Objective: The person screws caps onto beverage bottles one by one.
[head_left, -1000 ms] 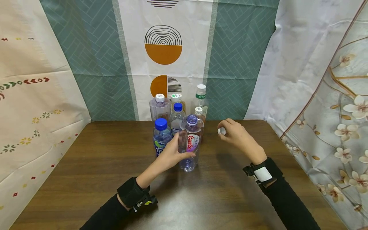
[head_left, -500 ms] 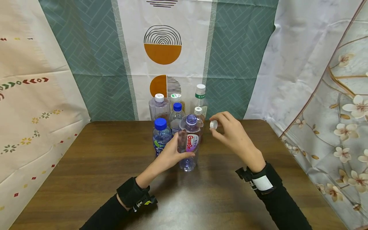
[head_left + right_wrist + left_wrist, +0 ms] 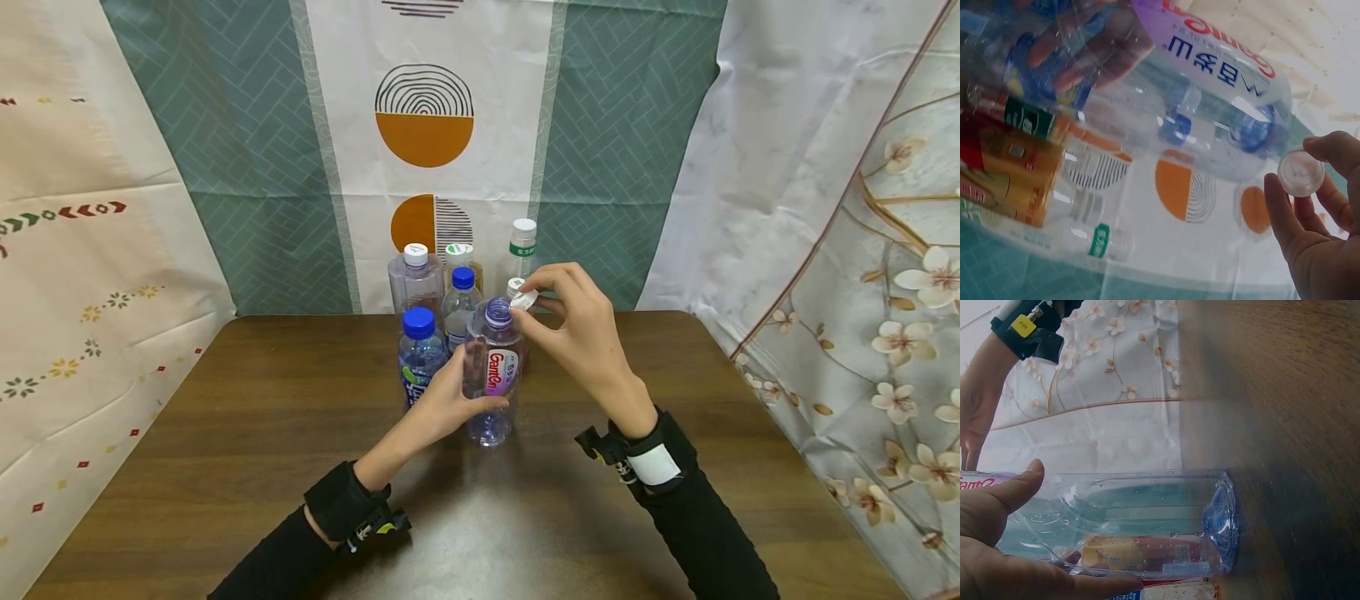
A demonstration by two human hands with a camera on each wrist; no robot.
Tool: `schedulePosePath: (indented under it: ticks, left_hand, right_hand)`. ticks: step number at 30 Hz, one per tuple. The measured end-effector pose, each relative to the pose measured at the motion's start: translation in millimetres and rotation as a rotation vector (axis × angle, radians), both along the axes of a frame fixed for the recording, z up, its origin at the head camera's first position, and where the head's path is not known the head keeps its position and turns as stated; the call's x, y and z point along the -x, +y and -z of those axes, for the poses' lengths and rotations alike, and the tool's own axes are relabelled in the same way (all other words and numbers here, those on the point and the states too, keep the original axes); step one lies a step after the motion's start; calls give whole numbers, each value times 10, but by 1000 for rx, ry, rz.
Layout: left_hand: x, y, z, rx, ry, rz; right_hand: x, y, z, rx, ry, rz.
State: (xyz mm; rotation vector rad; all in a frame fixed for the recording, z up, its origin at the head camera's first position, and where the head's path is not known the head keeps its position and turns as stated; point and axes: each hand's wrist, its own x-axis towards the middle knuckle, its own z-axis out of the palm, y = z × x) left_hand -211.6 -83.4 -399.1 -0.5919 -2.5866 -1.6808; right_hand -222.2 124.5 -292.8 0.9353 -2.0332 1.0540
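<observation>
My left hand grips a clear plastic Ganten water bottle around its body. The bottle stands upright on the table, its uncapped bluish neck facing up. In the left wrist view, thumb and fingers lie on either side of the clear bottle. Between thumb and fingertips my right hand pinches a white bottle cap, tilted and close beside the bottle's mouth. The right wrist view shows the cap near the neck end of the bottle, with its round face towards the camera.
Several other capped bottles crowd behind and left of the held one, including a blue-capped bottle, a smaller blue-capped bottle, a white-capped clear bottle and a tall one. Curtains hang behind the wooden table.
My right hand has moved left with the white cap, from beside the bottles to the mouth of the Ganten bottle. The left hand and bottle have stayed in place.
</observation>
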Motion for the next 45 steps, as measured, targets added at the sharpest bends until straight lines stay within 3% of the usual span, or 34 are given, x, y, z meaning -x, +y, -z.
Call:
schedulePosePath:
  ticks: [17, 31, 37, 45]
  left_hand:
    - [9, -5, -2, 14, 17, -1]
    - [7, -5, -6, 3, 12, 9]
    - [8, -8, -10, 11, 17, 3]
    - [0, -18, -5, 13, 4, 4]
  right_hand:
    - [128, -186, 33, -23, -69, -95]
    - [135, -167, 52, -100, -9, -79]
    - [173, -70, -106, -242, 40, -148]
    - [326, 86, -515, -615, -20, -374]
